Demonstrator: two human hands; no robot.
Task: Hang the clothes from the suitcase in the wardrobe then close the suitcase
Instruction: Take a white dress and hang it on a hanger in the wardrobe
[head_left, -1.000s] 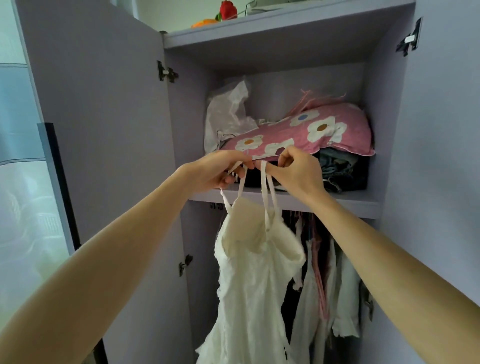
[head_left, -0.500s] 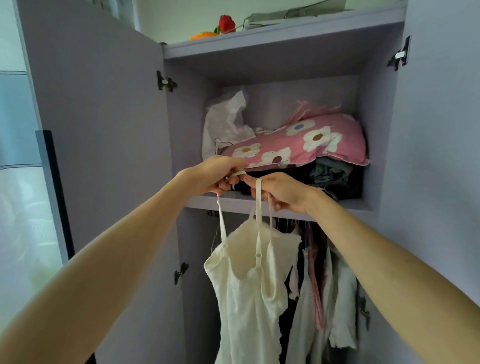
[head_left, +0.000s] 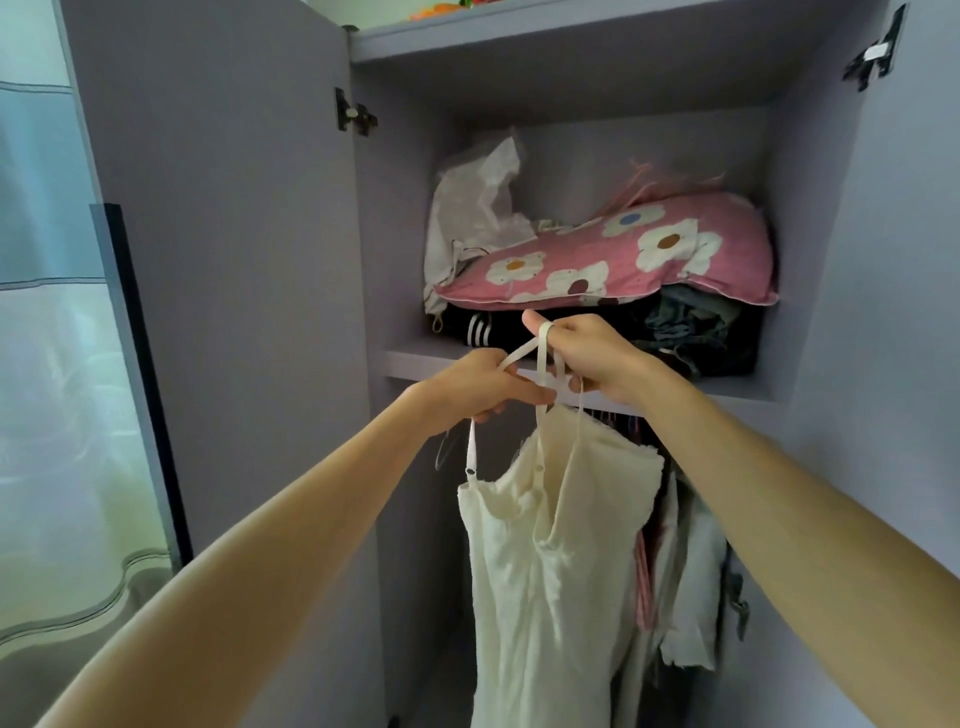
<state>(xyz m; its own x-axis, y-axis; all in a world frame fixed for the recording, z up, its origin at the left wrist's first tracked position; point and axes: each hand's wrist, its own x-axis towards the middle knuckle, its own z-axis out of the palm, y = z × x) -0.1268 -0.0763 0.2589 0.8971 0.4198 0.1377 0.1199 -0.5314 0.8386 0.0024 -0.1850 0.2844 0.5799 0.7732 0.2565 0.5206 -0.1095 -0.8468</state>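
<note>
Two bare forearms stretch forward from the bottom corners and meet just below the wardrobe shelf (head_left: 415, 361). The left hand (head_left: 480, 387) has its fingers curled, pinching one strap (head_left: 471, 447) of the white slip dress (head_left: 550, 545). The right hand (head_left: 597, 358) is closed too, with the other strap (head_left: 543, 332) looped over a raised fingertip. The dress hangs free beneath both hands, in front of the lower compartment, its bodice slumped to one side. A thin dark curve under the left hand may be a hanger; I cannot tell. To hang it well, I judge the straps should be spread apart, kept untwisted and seated separately, with the weight held until both catch. Behind it, other garments (head_left: 691, 571) crowd the hanging space, so a gap may need opening. Farther up, on the shelf, lie a pink flowered pillow (head_left: 623, 260) and a crumpled plastic bag (head_left: 478, 208). No suitcase is in view.
</note>
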